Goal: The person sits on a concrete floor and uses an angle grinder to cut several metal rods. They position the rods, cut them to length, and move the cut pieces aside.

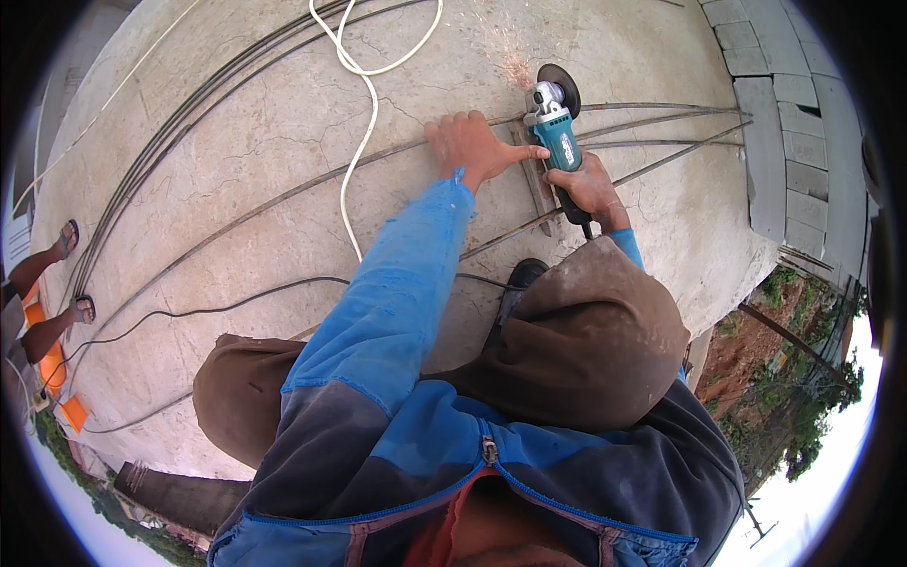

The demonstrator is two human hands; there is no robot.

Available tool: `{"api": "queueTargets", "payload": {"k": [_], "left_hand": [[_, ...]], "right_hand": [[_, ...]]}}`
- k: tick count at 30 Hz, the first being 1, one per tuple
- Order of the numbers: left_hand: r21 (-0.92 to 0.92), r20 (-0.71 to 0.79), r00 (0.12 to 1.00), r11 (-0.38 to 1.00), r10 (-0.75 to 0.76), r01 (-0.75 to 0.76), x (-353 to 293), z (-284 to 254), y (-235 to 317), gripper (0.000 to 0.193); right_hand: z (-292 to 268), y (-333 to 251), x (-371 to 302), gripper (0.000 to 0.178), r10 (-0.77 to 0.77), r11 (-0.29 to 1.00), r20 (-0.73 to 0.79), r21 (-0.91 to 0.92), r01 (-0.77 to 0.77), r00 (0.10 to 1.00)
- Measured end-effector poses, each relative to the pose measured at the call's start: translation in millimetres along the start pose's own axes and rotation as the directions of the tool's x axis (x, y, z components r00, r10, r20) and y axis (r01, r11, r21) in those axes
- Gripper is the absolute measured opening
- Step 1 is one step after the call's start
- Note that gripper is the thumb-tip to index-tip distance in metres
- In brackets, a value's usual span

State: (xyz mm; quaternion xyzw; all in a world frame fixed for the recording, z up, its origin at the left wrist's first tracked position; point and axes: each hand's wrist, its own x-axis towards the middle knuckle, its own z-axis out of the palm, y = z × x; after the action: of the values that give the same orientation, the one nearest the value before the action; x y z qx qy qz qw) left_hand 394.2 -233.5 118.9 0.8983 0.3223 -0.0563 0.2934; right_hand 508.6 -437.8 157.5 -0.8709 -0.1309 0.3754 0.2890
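My right hand is wrapped round the rear of a teal and black angle grinder. The grinder's dark disc meets a thin steel bar lying on the concrete, and orange sparks fly off beyond it. Left of the tool, my left hand presses down on the same bar with its fingers curled over it. Its thumb stretches right to the grinder's body. A short wooden strip lies beneath the bars close to the grinder.
Several long steel bars curve across the concrete floor. A white cable loops at the upper middle; a dark cord runs leftward. Grey blocks line the right edge. Another person's sandalled feet are at far left, near orange objects.
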Motion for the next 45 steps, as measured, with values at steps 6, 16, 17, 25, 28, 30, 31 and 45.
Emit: {"api": "queueTargets", "payload": {"k": [6,16,17,25,28,30,31,45], "left_hand": [[0.005,-0.015,1.000,1.000,0.012,-0.011,-1,0,7,0.127],[0.020,-0.019,1.000,1.000,0.002,-0.002,-2,-5,6,0.123],[0.019,-0.014,1.000,1.000,0.003,-0.003,-2,-5,6,0.123],[0.010,-0.053,0.999,1.000,0.006,-0.005,-3,-3,1,0.125],[0.016,-0.067,0.998,1.000,0.019,-0.018,-3,-1,3,0.125],[0.019,-0.064,0.998,1.000,0.018,-0.017,-3,-2,3,0.125],[0.021,-0.058,0.998,1.000,0.014,-0.012,-3,-2,2,0.125],[0.029,-0.022,1.000,1.000,0.007,-0.006,-1,-2,3,0.126]], "right_hand": [[-4,5,-2,0.042,-0.020,1.000,0.010,0.011,0.020,1.000],[-2,-2,-5,0.040,-0.015,0.999,-0.004,0.038,0.015,1.000],[-3,1,-3,0.041,-0.010,0.999,-0.006,0.039,0.010,1.000],[-1,-6,-5,0.045,0.003,0.998,0.006,0.069,-0.004,1.000],[-4,-3,-6,0.046,0.008,0.998,0.003,0.064,-0.008,1.000],[-2,1,-3,0.047,-0.014,0.999,-0.016,0.041,0.015,1.000],[-1,0,-3,0.047,-0.011,0.999,-0.011,0.041,0.011,1.000],[-3,4,1,0.050,0.004,1.000,0.011,0.024,-0.004,1.000]]}}
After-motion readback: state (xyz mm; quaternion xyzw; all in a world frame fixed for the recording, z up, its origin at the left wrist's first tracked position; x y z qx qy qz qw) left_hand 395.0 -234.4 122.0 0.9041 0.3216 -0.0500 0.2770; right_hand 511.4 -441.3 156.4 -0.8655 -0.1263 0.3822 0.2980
